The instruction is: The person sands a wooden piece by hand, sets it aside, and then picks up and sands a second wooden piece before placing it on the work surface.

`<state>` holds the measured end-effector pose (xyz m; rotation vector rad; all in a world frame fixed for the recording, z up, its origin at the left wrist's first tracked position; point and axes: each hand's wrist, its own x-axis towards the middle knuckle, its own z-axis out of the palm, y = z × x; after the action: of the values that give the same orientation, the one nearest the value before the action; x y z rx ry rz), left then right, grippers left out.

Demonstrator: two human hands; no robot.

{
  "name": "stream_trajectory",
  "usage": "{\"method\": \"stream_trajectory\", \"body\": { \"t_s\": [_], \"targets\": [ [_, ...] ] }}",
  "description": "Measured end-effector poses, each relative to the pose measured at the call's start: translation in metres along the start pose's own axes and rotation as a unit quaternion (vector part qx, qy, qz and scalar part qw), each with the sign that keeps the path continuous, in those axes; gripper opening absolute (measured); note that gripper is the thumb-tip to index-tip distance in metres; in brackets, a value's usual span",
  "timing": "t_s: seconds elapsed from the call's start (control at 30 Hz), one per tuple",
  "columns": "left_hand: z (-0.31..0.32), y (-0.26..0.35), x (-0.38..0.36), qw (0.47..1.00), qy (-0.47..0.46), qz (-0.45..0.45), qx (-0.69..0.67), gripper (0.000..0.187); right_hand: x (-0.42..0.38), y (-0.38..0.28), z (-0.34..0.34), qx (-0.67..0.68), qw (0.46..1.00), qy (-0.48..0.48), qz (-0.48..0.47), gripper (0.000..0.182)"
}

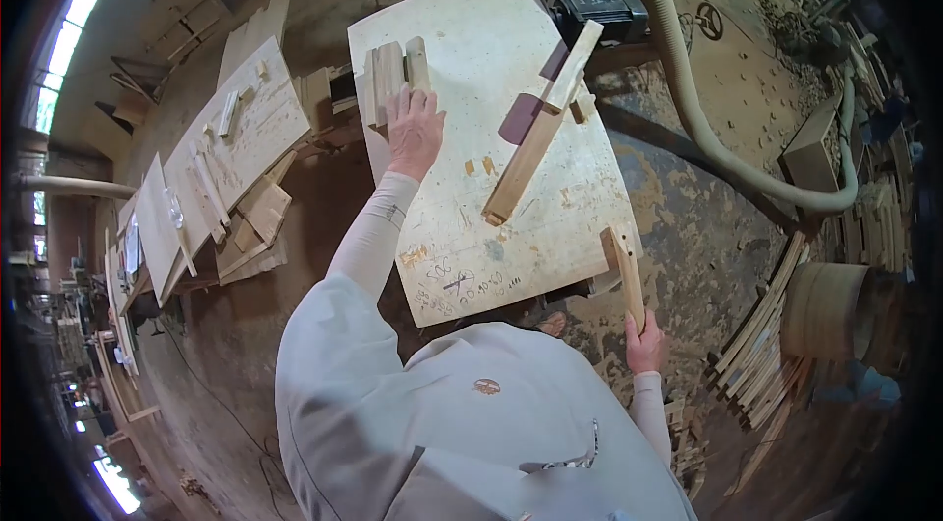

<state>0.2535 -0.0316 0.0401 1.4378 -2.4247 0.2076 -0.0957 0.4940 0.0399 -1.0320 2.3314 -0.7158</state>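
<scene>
My left hand [415, 135] lies palm down with fingers stretched out, its fingertips at the near ends of several short wooden blocks [390, 74] side by side on the pale worktop [452, 246]. At the worktop's right front corner, my right hand [645, 346] is closed round the lower end of a curved wooden piece [629, 275]. The upper end of that piece is over the worktop's edge. A long wooden bar [526, 163] lies slantwise across the middle of the worktop, next to a dark red sanding block or pad [520, 118].
Behind the worktop stands a dark motor [597, 8], with a thick beige hose [678, 79] curving down on the right. Wooden strips [761, 344] are stacked on the floor at right. Sheets of board [260, 109] with wood pieces stand at left.
</scene>
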Motion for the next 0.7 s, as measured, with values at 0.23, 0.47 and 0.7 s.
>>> {"method": "stream_trajectory", "body": {
  "t_s": [0.23, 0.47, 0.7],
  "targets": [
    [0.024, 0.031, 0.042, 0.993, 0.030, -0.029, -0.110, 0.058, -0.001, -0.009, -0.007, 0.003, 1.000, 0.004, 0.010, 0.043],
    [0.063, 0.045, 0.066, 0.995, 0.004, -0.056, -0.087, 0.056, -0.003, -0.018, -0.007, -0.002, 0.999, 0.033, -0.010, 0.041],
    [0.076, 0.068, 0.103, 0.938, 0.087, -0.057, -0.330, 0.059, -0.001, -0.022, -0.008, -0.002, 1.000, 0.018, 0.014, 0.037]
  ]
}}
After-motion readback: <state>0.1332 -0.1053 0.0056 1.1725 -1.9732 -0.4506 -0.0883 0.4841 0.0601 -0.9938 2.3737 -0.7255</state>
